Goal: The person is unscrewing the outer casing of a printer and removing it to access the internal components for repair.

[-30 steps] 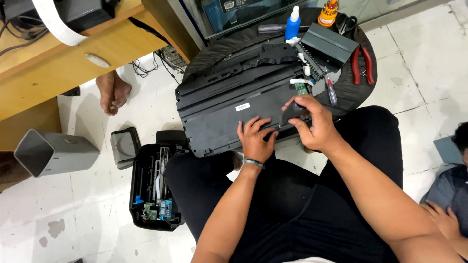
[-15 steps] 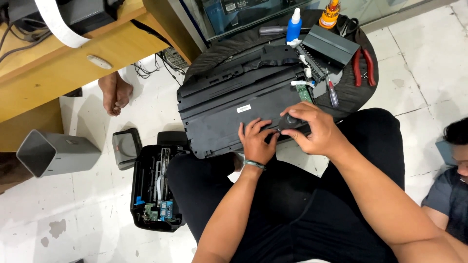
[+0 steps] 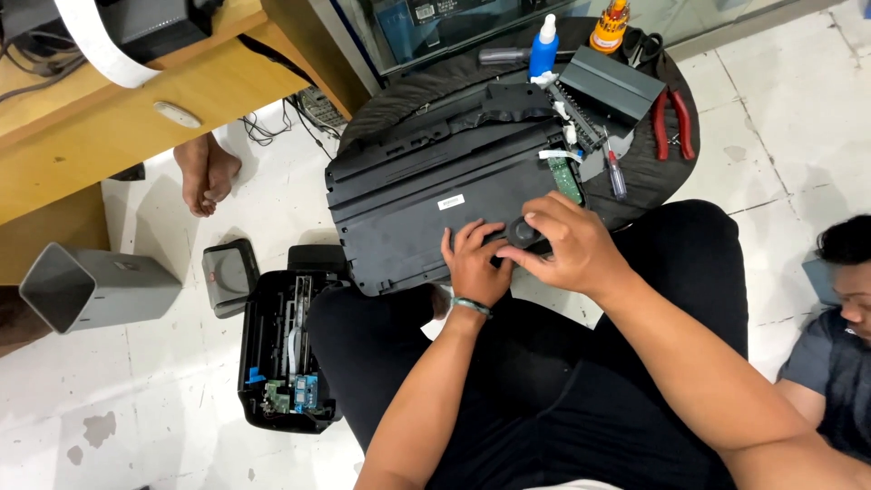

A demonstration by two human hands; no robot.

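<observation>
A large black plastic printer casing (image 3: 417, 195) lies tilted across my lap and a round dark-covered table (image 3: 653, 168). My left hand (image 3: 474, 263) presses on its near edge, fingers spread on the panel. My right hand (image 3: 567, 245) grips a small black round part (image 3: 524, 231) at that same edge, right beside my left fingers. A green circuit board (image 3: 569, 181) shows at the casing's right end.
On the table lie red-handled pliers (image 3: 673, 122), a small screwdriver (image 3: 615, 172), a blue-capped white bottle (image 3: 543, 41), an orange bottle (image 3: 610, 25) and a grey tray (image 3: 610, 83). An opened printer body (image 3: 286, 363) and a grey bin (image 3: 86, 289) sit on the floor at left. Another person (image 3: 839, 336) sits at right; a bare foot (image 3: 204, 172) rests by the wooden desk (image 3: 118, 127).
My right hand has slid slightly left along the casing's edge and closed round the small black part, nearer my left hand. The person at right has leaned further into view.
</observation>
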